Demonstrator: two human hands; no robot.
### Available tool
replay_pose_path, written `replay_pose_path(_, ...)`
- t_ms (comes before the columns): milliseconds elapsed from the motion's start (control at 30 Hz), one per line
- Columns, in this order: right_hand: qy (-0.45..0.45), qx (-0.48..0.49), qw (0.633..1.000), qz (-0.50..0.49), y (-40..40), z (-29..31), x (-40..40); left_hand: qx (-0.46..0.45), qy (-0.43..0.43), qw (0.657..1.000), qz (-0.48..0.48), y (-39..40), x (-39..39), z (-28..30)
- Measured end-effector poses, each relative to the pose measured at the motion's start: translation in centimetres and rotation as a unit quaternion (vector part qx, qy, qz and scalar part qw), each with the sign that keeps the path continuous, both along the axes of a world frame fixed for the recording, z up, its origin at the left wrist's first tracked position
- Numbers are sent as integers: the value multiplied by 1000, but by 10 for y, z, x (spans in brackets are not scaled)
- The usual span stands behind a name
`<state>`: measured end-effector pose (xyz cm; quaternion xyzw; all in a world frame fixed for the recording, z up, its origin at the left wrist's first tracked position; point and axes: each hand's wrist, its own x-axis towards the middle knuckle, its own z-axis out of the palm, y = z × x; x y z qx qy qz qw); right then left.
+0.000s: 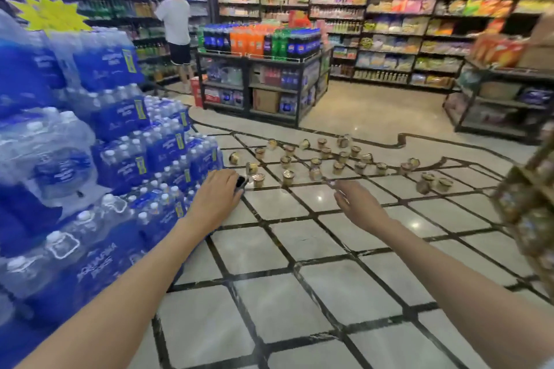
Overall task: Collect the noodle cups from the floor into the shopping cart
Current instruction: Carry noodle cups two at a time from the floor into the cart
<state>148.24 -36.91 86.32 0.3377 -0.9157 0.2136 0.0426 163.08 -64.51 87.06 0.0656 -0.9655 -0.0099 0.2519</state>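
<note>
The tiled floor (299, 237) ahead of you carries the whole job: dozens of noodle cups (314, 162) lie scattered in a loose band across it, well out past both of your hands, some upright and some tipped on their sides. No shopping cart shows itself clearly; the blurred lattice at the right edge may be something else, so find the cart before you load up.

To your left, the stacked water packs (99, 159) crowd the near end of the band. Walk in along the open tiles instead of brushing that stack.

Your left hand (217, 196) is curled around a small dark object (240, 181), so it is not free for a cup until you sort that out. Your right hand (356, 204) holds nothing, its fingers loosely spread and reaching forward.

Start with the nearest cup (258, 180), just beyond your left hand, and work outward so you never step among the others. Take the upright cups by the rim from above. For the tipped ones, wrap around the body, since a lid may be loose.
</note>
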Motion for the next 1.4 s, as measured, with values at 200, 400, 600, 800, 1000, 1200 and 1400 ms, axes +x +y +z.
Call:
replay_pose_path(200, -19, 5, 996, -87, 68, -11, -49, -8, -36, 997, -70, 33, -104, -21)
replay_pose_path(400, -18, 3, 993, -115, 81, -27, -99, -6, -56, 996, -71, 35, -165, -27)
replay_pose_path(600, -58, -19, 991, -123, 38, -50, -167, 1, -90, 994, -58, -12, -232, -45)
replay_pose_path(800, -68, -10, 988, -140, -23, -57, -258, 7, -128, 990, -52, -77, -316, -59)
replay_pose_path(1000, -79, -20, 982, -172, -71, -56, -351, 10, -154, 987, -54, -133, -408, -64)
replay_pose_path(1200, -85, -13, 979, -187, -99, -66, -444, 3, -175, 983, -58, -164, -509, -82)
replay_pose_path(1400, -88, 2, 981, -174, -126, -84, -567, 17, -178, 982, -54, -191, -628, -99)
